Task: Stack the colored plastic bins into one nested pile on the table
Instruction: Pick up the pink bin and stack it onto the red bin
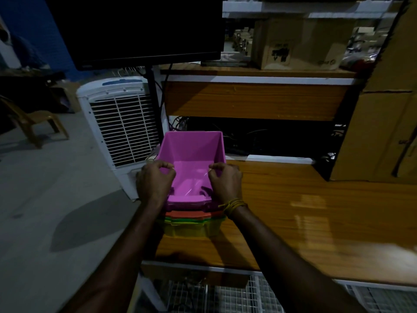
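A glossy pink plastic bin (191,163), rectangular with sloping walls and a stepped, flanged rim at its near end, sits on top of a nested pile at the left edge of the wooden desk (293,211), near the desk's near-left corner. Its inside is smooth and shiny, with a pale streak of reflected light across the floor of the bin. Below it the rims of the lower bins show as thin stacked bands: an orange-red plastic bin (191,213), a green plastic bin (180,220), and at the bottom a translucent yellow plastic bin (191,230) whose near wall lets the desk grain show through dimly. The left hand (154,181) has its grip curled closed over the pink bin's left side wall, fingers hooked over the rim with the thumb inside. The right hand (225,180) is closed in the same way over the right side wall; a knotted yellow thread band (233,205) circles that wrist. The desk top is polished orange-brown wood laminate with a white edge strip. To the left stands a white plastic air cooler (119,123) with a slatted grille, on a grey floor. At the far side a dark flat monitor (140,30) hangs above, and a brown cardboard box (297,44) rests on a wooden shelf.
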A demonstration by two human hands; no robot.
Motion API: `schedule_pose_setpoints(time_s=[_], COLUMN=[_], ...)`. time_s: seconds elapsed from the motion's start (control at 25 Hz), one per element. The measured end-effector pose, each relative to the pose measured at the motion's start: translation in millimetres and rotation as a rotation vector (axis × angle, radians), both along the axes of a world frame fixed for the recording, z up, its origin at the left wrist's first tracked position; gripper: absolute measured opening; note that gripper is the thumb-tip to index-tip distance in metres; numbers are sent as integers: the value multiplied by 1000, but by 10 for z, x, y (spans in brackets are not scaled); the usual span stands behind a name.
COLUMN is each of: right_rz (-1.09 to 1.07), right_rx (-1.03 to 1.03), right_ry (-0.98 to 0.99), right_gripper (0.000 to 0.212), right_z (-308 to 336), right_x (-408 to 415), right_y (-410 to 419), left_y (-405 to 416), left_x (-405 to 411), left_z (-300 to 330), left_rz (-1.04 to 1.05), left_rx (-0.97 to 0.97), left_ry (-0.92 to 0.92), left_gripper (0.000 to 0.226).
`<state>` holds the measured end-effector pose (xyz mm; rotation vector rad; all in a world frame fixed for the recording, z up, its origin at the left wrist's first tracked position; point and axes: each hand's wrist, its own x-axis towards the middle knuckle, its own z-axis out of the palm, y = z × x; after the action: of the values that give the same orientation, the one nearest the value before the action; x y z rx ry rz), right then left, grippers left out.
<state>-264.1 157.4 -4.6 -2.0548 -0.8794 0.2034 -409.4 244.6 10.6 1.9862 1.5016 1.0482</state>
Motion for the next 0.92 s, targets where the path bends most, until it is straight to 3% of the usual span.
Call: schedule_pose_setpoints(time_s=[0.72,0.92], right_rz=[106,137], right_rx=[-88,-57], right_ry=[-35,-38], right_gripper=[36,45], right_z=[-352,-374], right_x=[37,213], right_y=[-140,-367], left_y=[-28,-288], left_x=[52,442], left_z=[-417,-457], left_rz=[20,-134], left_rx=[-21,32], left_ry=[280,279], left_gripper=[21,25])
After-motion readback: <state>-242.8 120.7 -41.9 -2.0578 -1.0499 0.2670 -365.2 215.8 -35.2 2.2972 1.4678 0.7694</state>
